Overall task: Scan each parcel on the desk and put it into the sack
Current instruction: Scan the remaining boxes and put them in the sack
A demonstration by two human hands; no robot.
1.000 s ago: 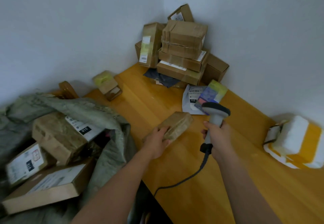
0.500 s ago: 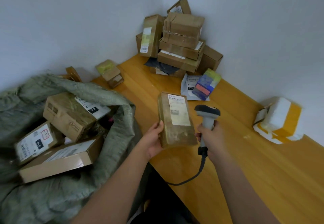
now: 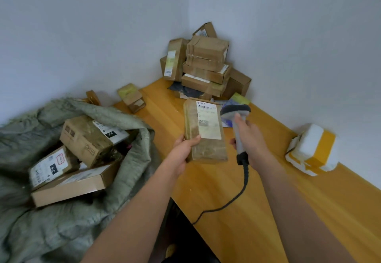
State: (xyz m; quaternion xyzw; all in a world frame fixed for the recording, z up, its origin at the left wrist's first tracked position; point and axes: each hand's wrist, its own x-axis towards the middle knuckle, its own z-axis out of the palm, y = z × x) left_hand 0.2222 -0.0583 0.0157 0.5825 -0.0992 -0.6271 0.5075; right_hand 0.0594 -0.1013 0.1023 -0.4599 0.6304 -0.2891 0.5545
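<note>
- Parcel (image 3: 204, 130) sat mid-frame, held upright above the desk (image 3: 237, 231) with its white label (image 3: 207, 119) turned to the camera.
- Left hand (image 3: 182, 151) gripped its lower left corner, thumb curled across the front face and the other fingers hidden behind.
- Right hand (image 3: 248, 139) was wrapped round the scanner (image 3: 237, 122) handle, head tipped toward the label from just beside it; cable (image 3: 237, 196) trailed down over the desk edge.
- Handling call: taped cardboard, stiff, and one hand carried it by a corner, so likely light. The glossy tape looked a bit slick, so a hold lower across the short sides seemed safer than that corner pinch.
- Sack (image 3: 115, 180) lay open at the left of the frame with four boxes (image 3: 88, 139) already in it, close enough for a short swing over the rim.
- Pile (image 3: 204, 67) of boxes waited in the upper centre corner, a small box (image 3: 132, 97) stood near the far left desk edge, and a white and yellow parcel (image 3: 313, 149) lay at the right by the wall.
</note>
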